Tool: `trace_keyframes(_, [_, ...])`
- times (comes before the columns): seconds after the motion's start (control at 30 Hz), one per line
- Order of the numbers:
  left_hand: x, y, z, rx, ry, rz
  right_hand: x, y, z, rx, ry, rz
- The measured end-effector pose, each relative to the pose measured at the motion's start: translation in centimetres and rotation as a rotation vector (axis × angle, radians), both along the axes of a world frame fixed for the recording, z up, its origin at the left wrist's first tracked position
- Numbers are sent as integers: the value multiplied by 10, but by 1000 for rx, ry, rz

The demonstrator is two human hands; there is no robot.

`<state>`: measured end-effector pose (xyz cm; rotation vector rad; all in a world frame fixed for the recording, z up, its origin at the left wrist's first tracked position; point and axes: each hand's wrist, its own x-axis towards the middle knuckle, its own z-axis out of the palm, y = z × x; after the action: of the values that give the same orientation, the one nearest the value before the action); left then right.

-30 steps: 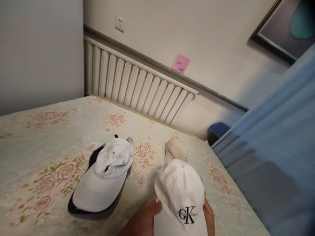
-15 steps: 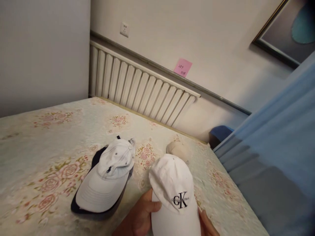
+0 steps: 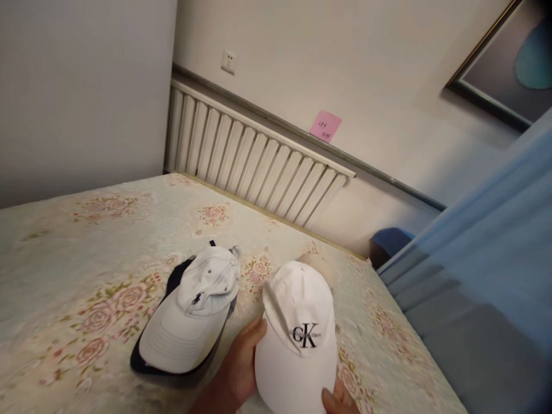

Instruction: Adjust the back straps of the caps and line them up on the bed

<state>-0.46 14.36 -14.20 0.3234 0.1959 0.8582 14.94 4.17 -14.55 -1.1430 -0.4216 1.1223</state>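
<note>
A white baseball cap (image 3: pixel 297 310) with dark letters on its front is held between my two hands, its brim toward me. My left hand (image 3: pixel 239 362) grips the cap's left side where crown meets brim. At the brim's lower right edge, my right hand (image 3: pixel 338 399) pinches with the thumb on top; its lower part is cut off by the frame. To the left, another white cap (image 3: pixel 190 316) with a small dark emblem lies on top of a dark cap (image 3: pixel 140 362), which shows only at the edges. A beige cap (image 3: pixel 323 267) sits behind the held one, mostly hidden.
A flowered cover (image 3: pixel 103 253) spreads over the bed-like surface. Beyond it stand a white radiator (image 3: pixel 254 161) and a wall with a pink note (image 3: pixel 326 126). A blue curtain (image 3: pixel 487 270) hangs at right, beside a dark blue object (image 3: pixel 388 244).
The held cap has risen slightly and moved left, now covering more of the beige cap. My right hand has shifted onto the brim, its thumb now on top. The view has shifted slightly.
</note>
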Motion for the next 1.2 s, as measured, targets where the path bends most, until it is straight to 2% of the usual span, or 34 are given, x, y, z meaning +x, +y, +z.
trace_keyframes(0.07, [2,4,-4,-113,4,50,-1,14,16,26,29,111])
trace_keyframes(0.17, [6,10,-19,-241,113,181,6,35,26,114,-48,131])
trace_keyframes(0.27, [9,11,-33,-350,255,191,11,56,16,236,-176,80])
trace_keyframes(0.37, [10,10,-36,-384,280,164,11,97,3,323,-183,86])
trace_keyframes(0.53, [8,8,-23,-433,360,162,9,195,-14,340,-39,158])
trace_keyframes(0.63, [7,10,-15,-463,413,145,12,227,-32,323,76,138])
trace_keyframes(0.77, [6,11,-17,-458,431,111,16,234,-60,268,118,131])
trace_keyframes(0.9, [7,10,-25,-430,410,93,18,229,-76,225,137,136])
trace_keyframes(1.03, [10,9,-30,-410,417,87,20,226,-79,236,137,140])
trace_keyframes(1.2, [9,12,-31,-402,417,53,24,239,-69,274,135,139])
